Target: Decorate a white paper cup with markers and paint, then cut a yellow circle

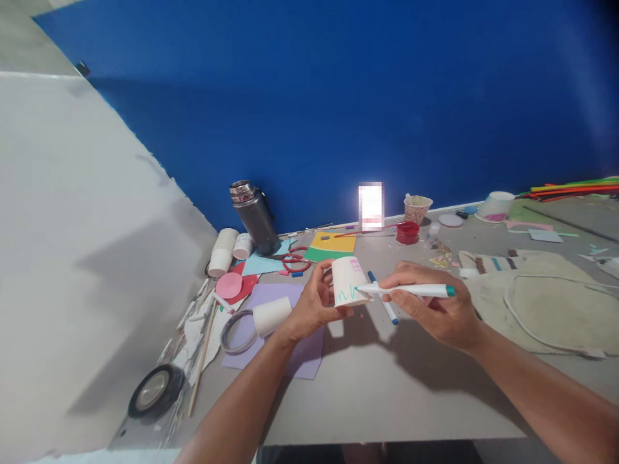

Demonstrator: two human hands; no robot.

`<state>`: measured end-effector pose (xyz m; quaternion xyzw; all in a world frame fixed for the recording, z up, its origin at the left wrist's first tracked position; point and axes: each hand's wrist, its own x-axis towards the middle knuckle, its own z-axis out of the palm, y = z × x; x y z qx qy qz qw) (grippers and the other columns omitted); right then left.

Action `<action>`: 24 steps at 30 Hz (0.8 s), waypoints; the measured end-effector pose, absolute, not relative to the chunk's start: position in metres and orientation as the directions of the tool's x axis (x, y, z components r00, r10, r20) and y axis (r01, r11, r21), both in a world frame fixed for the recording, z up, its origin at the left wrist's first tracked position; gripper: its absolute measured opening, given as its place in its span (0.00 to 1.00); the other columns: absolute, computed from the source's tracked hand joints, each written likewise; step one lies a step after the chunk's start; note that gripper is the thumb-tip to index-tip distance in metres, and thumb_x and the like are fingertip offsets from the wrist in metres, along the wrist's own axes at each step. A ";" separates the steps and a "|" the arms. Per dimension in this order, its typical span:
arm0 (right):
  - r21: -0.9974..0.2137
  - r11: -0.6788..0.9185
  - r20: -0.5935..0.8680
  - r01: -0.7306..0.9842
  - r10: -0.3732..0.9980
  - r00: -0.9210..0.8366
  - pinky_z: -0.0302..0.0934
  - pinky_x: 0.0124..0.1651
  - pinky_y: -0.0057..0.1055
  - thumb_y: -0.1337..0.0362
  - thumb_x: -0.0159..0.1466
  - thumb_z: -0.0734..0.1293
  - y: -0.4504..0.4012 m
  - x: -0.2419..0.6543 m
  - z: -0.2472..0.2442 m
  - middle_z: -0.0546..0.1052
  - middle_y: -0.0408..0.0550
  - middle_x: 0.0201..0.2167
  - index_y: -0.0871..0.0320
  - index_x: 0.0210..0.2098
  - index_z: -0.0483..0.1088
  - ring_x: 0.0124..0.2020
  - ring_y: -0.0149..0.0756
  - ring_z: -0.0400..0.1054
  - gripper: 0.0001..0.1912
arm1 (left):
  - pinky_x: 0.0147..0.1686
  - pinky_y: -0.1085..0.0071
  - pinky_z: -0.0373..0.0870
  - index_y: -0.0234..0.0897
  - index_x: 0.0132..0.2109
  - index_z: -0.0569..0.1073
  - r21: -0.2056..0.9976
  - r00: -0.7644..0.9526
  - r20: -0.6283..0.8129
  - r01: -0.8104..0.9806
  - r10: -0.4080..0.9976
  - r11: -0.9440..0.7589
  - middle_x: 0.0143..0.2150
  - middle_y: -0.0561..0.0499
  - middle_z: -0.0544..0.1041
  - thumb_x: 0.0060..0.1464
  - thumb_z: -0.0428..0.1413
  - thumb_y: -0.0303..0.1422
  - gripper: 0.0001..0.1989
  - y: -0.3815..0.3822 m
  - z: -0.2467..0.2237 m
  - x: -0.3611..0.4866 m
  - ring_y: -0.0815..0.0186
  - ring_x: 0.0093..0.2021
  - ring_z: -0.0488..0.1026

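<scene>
Drawing step in hand, I'd say: left grip (323,298) holds the white paper cup (344,276) up over the table (387,403), right grip (428,308) pinches the green marker (423,290), tip at the green strokes (344,296); next stroke likely needs the cup steady.

Cup (345,278), in left hand (315,301), above table (382,399); marker (423,291), in right hand (442,309), tip at cup; flask (255,220), behind left hand, before wall (338,96); stack of cups (223,251), left of flask; scissors (284,258), right of flask; cloth (551,322), right of right hand.
</scene>
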<state>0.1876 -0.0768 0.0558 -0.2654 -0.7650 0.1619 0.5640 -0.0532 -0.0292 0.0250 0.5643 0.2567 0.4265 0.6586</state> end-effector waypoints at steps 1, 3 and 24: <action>-0.560 0.799 0.772 0.218 0.599 -0.214 0.59 0.29 0.32 0.70 0.70 0.68 -0.077 0.188 0.055 0.78 0.45 0.29 0.56 0.45 0.78 0.27 0.33 0.67 0.07 | 0.50 0.64 0.76 0.46 0.59 0.61 0.963 0.500 0.137 -0.271 0.855 0.005 0.59 0.44 0.74 0.39 0.78 0.30 0.45 -0.030 0.026 -0.053 0.57 0.54 0.77; -0.588 0.787 0.754 0.184 0.617 -0.227 0.59 0.29 0.33 0.69 0.71 0.67 -0.077 0.189 0.055 0.78 0.45 0.28 0.55 0.45 0.79 0.27 0.33 0.67 0.07 | 0.48 0.64 0.76 0.46 0.59 0.61 0.966 0.491 0.117 -0.260 0.863 0.017 0.58 0.44 0.74 0.39 0.78 0.30 0.45 -0.032 0.027 -0.052 0.56 0.53 0.78; -0.646 0.762 0.731 0.040 0.632 -0.257 0.63 0.31 0.34 0.67 0.72 0.67 -0.078 0.196 0.059 0.80 0.46 0.29 0.55 0.46 0.79 0.28 0.35 0.70 0.08 | 0.49 0.60 0.78 0.45 0.61 0.59 0.970 0.481 0.103 -0.244 0.871 0.020 0.53 0.45 0.80 0.39 0.78 0.36 0.48 -0.037 0.028 -0.051 0.54 0.49 0.81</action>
